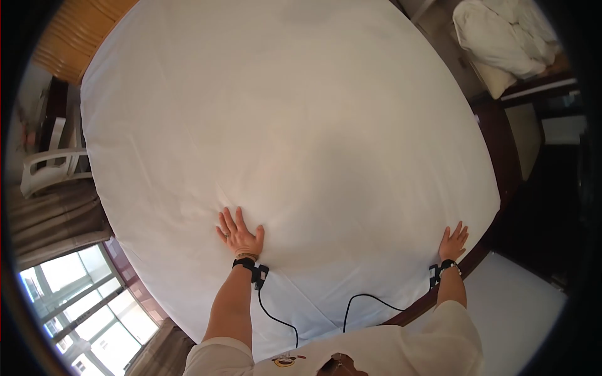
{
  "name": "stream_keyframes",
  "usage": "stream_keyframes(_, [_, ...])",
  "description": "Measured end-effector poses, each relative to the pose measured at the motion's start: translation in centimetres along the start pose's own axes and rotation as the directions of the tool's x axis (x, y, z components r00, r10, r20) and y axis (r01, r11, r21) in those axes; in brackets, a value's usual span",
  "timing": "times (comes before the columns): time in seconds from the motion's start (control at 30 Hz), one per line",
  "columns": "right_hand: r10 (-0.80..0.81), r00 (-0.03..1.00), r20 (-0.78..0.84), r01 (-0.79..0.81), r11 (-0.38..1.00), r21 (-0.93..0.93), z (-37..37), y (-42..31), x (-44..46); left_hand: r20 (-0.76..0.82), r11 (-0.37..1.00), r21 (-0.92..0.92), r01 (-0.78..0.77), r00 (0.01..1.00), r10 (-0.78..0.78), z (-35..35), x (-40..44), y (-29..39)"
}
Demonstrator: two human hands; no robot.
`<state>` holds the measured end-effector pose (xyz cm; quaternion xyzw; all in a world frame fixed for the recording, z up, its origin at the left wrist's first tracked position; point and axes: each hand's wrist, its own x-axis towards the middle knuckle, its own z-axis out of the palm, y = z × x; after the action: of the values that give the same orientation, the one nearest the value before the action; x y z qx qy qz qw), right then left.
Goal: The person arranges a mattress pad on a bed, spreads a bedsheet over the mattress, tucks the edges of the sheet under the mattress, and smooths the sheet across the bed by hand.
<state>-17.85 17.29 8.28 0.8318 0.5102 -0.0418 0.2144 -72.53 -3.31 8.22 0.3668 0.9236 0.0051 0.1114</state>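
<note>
A white sheet (282,125) covers the wide bed in front of me, mostly smooth with faint creases. My left hand (238,236) lies flat on it, left of the middle near my side, fingers spread. Near the sheet's right edge, my right hand (453,243) rests palm down with its fingers apart. Neither hand holds anything. Each wrist wears a black strap with a small device, and black cables run from both toward my body.
A wooden headboard (81,37) stands at the upper left, with a white chair (53,166) below it. Brown curtains (56,219) hang by a bright window (94,307). White bedding (508,41) is heaped at the upper right. The dark bed frame (501,150) edges the right side.
</note>
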Motion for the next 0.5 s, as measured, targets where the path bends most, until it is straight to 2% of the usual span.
stream_keyframes(0.1, [-0.141, 0.988, -0.065, 0.136, 0.987, -0.084, 1.5, 3.4, 0.2, -0.05, 1.0, 0.03, -0.008, 0.999, 0.009, 0.8, 0.1, -0.2])
stream_keyframes(0.23, [-0.21, 0.976, -0.054, 0.21, 0.978, 0.002, 1.3, 5.9, 0.4, -0.107, 0.997, 0.071, -0.013, 0.994, 0.021, 0.8, 0.1, -0.2])
stream_keyframes(0.3, [-0.352, 0.898, -0.265, 0.401, 0.903, 0.158, 3.6, 7.8, 1.5, -0.113, 0.994, 0.112, 0.002, 0.994, 0.011, 0.6, 0.2, 0.2])
stream_keyframes(0.33, [-0.343, 0.9, -0.268, 0.393, 0.905, 0.163, 3.5, 8.3, 1.5, -0.117, 0.994, 0.111, -0.008, 0.993, 0.021, 0.2, 0.0, 0.9])
stream_keyframes(0.43, [-0.335, 0.892, -0.304, 0.409, 0.884, 0.227, 4.4, 8.6, 1.7, -0.017, 0.975, 0.202, 0.088, 0.996, -0.086, -1.6, -0.4, 2.4])
stream_keyframes(0.5, [-0.316, 0.898, -0.306, 0.392, 0.891, 0.229, 5.5, 8.5, 1.8, -0.042, 0.976, 0.18, 0.124, 0.992, -0.119, -1.1, -1.6, 2.4])
